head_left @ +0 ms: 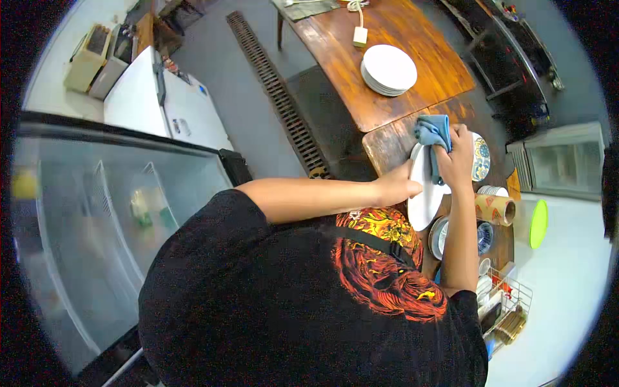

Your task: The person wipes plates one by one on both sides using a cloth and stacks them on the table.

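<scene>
My left hand (394, 187) grips the edge of a white plate (420, 209), which is tilted up in front of my chest. A blue cloth (434, 131) is bunched in my right hand (459, 158), and part of it hangs down against the plate. Just beyond my right hand lies a plate with a blue and yellow pattern (481, 158). Farther up the wooden table (348, 48) stands a stack of white plates (389, 68). My right forearm partly hides several dishes (440, 237) close to my body.
A brown patterned roll (495, 209) lies to the right, near a wire rack (509, 290) holding small items. A bright green oval (538, 224) is by the white wall. Glass-fronted fridge (97, 213) at left; power strip (360, 36) on the table; floor drain grate (277, 90).
</scene>
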The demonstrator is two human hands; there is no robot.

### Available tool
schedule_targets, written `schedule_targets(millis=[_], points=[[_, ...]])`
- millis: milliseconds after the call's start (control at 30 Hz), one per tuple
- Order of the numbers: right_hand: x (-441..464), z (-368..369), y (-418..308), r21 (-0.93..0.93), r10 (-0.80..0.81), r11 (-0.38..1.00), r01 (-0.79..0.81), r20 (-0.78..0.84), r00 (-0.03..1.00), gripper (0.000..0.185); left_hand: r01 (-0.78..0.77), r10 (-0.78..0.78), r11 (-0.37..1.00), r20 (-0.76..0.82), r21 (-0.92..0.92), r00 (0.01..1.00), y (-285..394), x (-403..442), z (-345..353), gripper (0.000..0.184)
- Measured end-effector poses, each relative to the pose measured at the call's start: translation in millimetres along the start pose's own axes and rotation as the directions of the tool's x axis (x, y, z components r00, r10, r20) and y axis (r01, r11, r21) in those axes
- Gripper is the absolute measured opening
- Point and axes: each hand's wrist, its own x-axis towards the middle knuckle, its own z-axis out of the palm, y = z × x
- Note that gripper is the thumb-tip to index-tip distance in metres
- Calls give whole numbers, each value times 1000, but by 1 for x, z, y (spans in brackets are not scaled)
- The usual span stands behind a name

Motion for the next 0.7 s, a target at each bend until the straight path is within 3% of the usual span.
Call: schedule_targets(millis=[33, 100, 133, 200, 267, 300, 367, 533, 633, 700], points=[[0, -2, 9, -56, -80, 995, 77, -62, 995, 33, -14, 14, 1000, 13, -23, 1000, 2, 0, 1, 49], [2, -7, 32, 72, -85, 994, 87, -30, 996, 31, 8, -7, 987, 8, -160, 1000, -7, 5, -1, 52], [-1, -10, 41, 45, -63, 997, 65, -47, 997, 31, 19, -12, 988, 47, -155, 999, -19, 8, -8, 52], [-9, -14, 56, 256, 213, 937, -239, 127, 969, 32, 129, -131, 955, 10, -269, 991, -39, 12, -24, 57], [-17, -22, 61, 417, 416, 741, -526, 330, 847, 34, 135, -138, 938, 14, -319, 990, -30, 6, -30, 64], [-18, -32, 55, 411, 441, 740, -532, 302, 845, 34, 149, -141, 940, 49, -307, 989, -27, 5, -32, 64], [-17, -49, 34, 452, 339, 700, -552, 469, 815, 43, 170, -168, 850, 50, -499, 985, -20, 3, -35, 73], [-12, -68, 49, 452, 289, 737, -503, 462, 838, 60, 249, -213, 758, 133, -603, 968, 35, -5, -10, 74], [-1, -97, 43, 374, 445, 715, -590, 408, 797, 57, 369, -274, 802, 259, -471, 926, 46, -7, -7, 70], [10, -112, 54, 299, 318, 808, -508, 505, 803, 56, 596, -465, 783, 471, -175, 750, 39, -1, -15, 62]])
